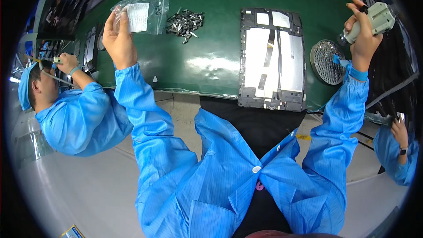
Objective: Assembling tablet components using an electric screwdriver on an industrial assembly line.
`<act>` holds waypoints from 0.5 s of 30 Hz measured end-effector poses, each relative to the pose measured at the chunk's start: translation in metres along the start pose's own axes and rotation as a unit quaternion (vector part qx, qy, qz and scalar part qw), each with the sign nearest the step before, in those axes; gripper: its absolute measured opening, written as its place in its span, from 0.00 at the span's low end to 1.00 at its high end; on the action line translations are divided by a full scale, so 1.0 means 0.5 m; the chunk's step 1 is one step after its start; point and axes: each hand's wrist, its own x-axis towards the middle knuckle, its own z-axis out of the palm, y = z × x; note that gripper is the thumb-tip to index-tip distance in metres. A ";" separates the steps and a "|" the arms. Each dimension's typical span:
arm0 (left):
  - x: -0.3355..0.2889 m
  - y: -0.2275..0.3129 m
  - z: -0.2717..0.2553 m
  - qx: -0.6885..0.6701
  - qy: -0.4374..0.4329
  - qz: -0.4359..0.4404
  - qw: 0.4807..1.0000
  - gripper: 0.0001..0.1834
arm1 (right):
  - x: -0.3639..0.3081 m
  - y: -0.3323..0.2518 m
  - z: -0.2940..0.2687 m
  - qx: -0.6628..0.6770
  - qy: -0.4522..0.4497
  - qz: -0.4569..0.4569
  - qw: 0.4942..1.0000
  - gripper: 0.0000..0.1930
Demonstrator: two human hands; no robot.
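Raised over the far left of the green table, my left hand is closed on a clear plastic bag with a white printed slip inside. Just right of the bag lies a pile of small black and silver parts. At the far right, my right hand grips a light grey electric screwdriver, its narrow end pointing left. An opened tablet chassis with silver battery packs and dark flex strips lies flat near the front edge. Neither hand touches it.
Between chassis and right forearm sits a round metal perforated dish. A blue band circles my right wrist. At left, a co-worker in blue holds a similar tool beside dark devices. Another person's hand shows at right. The table ends before me.
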 end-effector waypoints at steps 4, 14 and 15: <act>0.013 0.061 0.022 0.040 -0.021 0.015 0.999 0.22 | -0.006 -0.002 0.002 0.013 0.003 0.003 1.000 0.13; 0.042 0.082 0.036 0.153 -0.093 0.002 0.984 0.20 | 0.021 -0.005 0.015 0.005 -0.008 0.003 1.000 0.13; 0.043 0.086 0.037 0.160 -0.079 0.011 0.984 0.19 | 0.020 -0.004 0.018 0.009 -0.007 0.005 1.000 0.13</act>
